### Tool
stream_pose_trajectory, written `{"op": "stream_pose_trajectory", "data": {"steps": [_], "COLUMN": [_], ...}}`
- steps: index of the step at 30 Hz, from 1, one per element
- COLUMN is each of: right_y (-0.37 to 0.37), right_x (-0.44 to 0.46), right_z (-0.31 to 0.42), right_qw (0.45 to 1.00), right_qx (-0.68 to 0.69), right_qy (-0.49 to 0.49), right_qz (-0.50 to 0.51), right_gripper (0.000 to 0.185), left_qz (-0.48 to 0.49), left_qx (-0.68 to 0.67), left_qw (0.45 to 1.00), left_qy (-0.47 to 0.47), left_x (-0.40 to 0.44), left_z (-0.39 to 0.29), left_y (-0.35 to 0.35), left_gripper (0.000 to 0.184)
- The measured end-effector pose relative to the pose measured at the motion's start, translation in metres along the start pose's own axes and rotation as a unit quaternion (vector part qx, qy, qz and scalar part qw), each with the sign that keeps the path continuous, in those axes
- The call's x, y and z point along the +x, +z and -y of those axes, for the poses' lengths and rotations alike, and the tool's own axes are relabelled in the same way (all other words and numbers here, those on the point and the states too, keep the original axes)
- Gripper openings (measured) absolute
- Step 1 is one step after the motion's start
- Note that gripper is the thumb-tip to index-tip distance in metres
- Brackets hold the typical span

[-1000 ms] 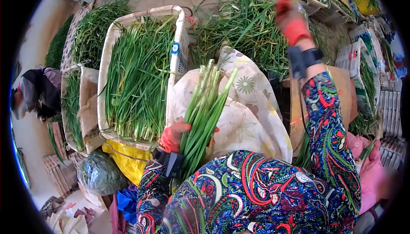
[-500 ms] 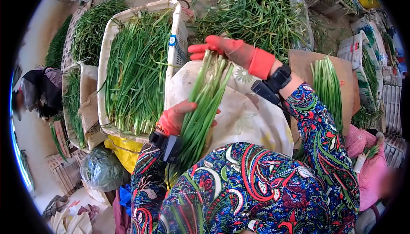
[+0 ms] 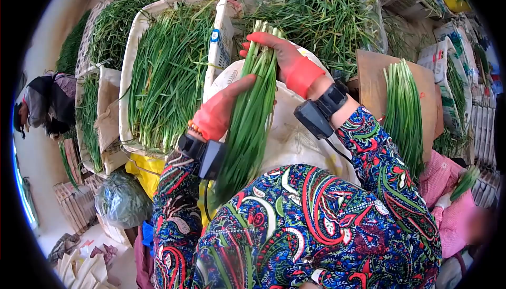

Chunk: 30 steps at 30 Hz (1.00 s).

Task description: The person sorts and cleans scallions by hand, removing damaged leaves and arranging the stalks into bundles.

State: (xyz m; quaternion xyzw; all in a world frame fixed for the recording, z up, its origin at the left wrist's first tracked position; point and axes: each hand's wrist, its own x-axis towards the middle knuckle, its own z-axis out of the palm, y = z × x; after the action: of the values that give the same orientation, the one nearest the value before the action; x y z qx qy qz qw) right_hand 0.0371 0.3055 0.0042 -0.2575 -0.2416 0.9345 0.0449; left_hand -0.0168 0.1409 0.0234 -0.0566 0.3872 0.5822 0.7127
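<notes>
A bunch of long green stalks (image 3: pixel 253 110) hangs over my lap, its pale ends up. My left hand (image 3: pixel 219 112), in a red glove, is wrapped round the middle of it. Higher up, near the pale ends, my right hand (image 3: pixel 284 60), also red-gloved, closes round the bunch from the right. Beneath both hands lies a patterned cream cloth (image 3: pixel 300 136). A white crate (image 3: pixel 125 89) full of green stalks stands at the left. On a brown board (image 3: pixel 371 73) at the right lies another bunch of stalks (image 3: pixel 404 104).
A loose heap of greens (image 3: pixel 321 17) lies ahead on the floor. A clear bag of greens (image 3: pixel 122 200) sits at lower left. One person in dark clothes (image 3: pixel 50 102) is at the far left; another in pink (image 3: pixel 456 218) is at the lower right, holding greens.
My right hand has come from the heap at upper right to the top of the bunch and closed on it. The bunch is now raised and more upright in my hands.
</notes>
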Motion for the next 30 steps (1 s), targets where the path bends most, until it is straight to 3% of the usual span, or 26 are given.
{"op": "stream_pose_trajectory", "data": {"steps": [1, 2, 3, 6, 9, 10, 12, 13, 15, 17, 21, 25, 26, 29, 30], "right_y": [-0.001, -0.002, -0.003, -0.001, 0.014, 0.017, 0.018, 0.016, 0.011, -0.007, 0.007, 0.018, 0.019, 0.018, 0.012], "right_x": [0.000, 0.000, 0.001, 0.006, 0.009, 0.010, 0.013, 0.006, -0.009, -0.008, -0.038, -0.037, -0.042, -0.042, -0.040], "right_z": [0.003, 0.006, 0.008, 0.013, 0.007, 0.006, 0.010, 0.012, 0.014, -0.006, -0.031, -0.023, -0.021, -0.012, -0.009], "right_qw": [1.000, 1.000, 0.999, 0.998, 0.999, 0.999, 0.995, 0.994, 0.987, 0.974, 0.916, 0.836, 0.848, 0.804, 0.823], "right_qx": [-0.001, -0.003, -0.005, -0.040, -0.039, -0.031, -0.034, -0.073, -0.151, -0.200, -0.321, -0.489, -0.486, -0.533, -0.499], "right_qy": [-0.016, -0.030, -0.043, -0.048, -0.015, -0.014, 0.012, 0.016, 0.024, 0.104, 0.161, 0.180, 0.156, 0.207, 0.212], "right_qz": [0.004, 0.009, 0.013, -0.028, -0.026, -0.002, 0.089, 0.074, 0.046, 0.016, 0.181, 0.171, 0.143, 0.163, 0.170], "right_gripper": [0.027, 0.025, 0.023, 0.021, 0.023, 0.025, 0.034, 0.036, 0.040, 0.052, 0.069, 0.046, 0.033, 0.030, 0.026], "left_qz": [-0.006, -0.031, 0.053, -0.018, -0.121, -0.132, -0.118, -0.109, -0.123, -0.108, -0.087, -0.100, -0.132, -0.167, -0.195], "left_qx": [0.003, 0.071, 0.120, 0.291, 0.404, 0.328, 0.179, 0.102, 0.072, 0.016, 0.019, 0.068, 0.094, 0.074, 0.068], "left_qw": [1.000, 0.990, 0.973, 0.934, 0.891, 0.921, 0.968, 0.983, 0.980, 0.983, 0.983, 0.982, 0.976, 0.971, 0.964], "left_qy": [0.028, 0.116, 0.190, 0.209, 0.167, 0.164, 0.128, 0.111, 0.138, 0.146, 0.163, 0.142, 0.146, 0.152, 0.168], "left_x": [-0.004, -0.013, -0.021, -0.030, -0.028, -0.030, -0.046, -0.052, -0.058, -0.062, -0.061, -0.064, -0.065, -0.070, -0.072], "left_z": [0.003, 0.007, 0.012, 0.041, 0.058, 0.061, 0.052, 0.050, 0.056, 0.056, 0.053, 0.051, 0.050, 0.050, 0.046], "left_y": [0.000, 0.001, 0.001, -0.012, -0.012, -0.011, -0.013, -0.014, -0.019, -0.023, -0.018, -0.031, -0.032, -0.046, -0.039], "left_gripper": [0.041, 0.054, 0.073, 0.100, 0.081, 0.058, 0.050, 0.046, 0.049, 0.051, 0.062, 0.066, 0.063, 0.060, 0.064]}}
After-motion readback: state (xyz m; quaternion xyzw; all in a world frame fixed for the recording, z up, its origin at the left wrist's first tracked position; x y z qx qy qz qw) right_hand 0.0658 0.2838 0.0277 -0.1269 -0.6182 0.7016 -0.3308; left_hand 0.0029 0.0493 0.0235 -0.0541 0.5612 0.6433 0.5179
